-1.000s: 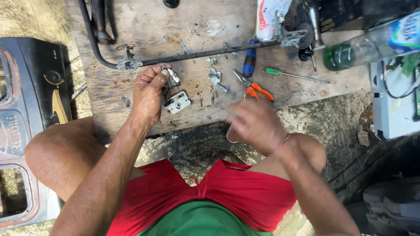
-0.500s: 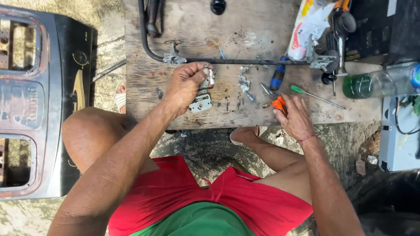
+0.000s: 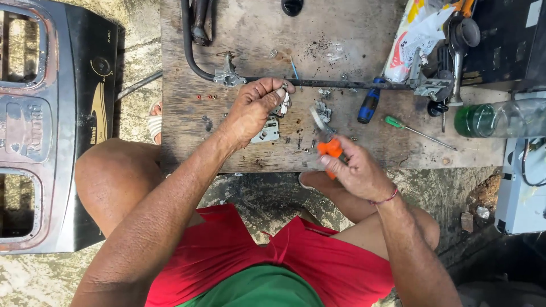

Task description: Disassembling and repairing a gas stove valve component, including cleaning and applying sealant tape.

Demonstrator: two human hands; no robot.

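My left hand [image 3: 254, 108] rests on a worn wooden board [image 3: 239, 34] and pinches a small metal valve part [image 3: 284, 103] just below a black gas pipe [image 3: 318, 83]. A small metal bracket [image 3: 267, 132] lies under that hand. My right hand [image 3: 355, 169] grips orange-handled pliers [image 3: 328, 147], jaws pointing up-left toward the small part. Loose metal bits [image 3: 324, 110] lie between the two hands.
A blue-handled screwdriver [image 3: 369, 102] and a green-handled one [image 3: 415, 130] lie right of the hands. A green-tinted bottle [image 3: 495, 118] and a white bag [image 3: 412, 34] sit at the right. A black stove top [image 3: 51, 113] lies on the ground at left.
My right hand reached onto the board, took up the orange-handled pliers and lifted them toward the left hand. My left hand stayed on the small part by the pipe.
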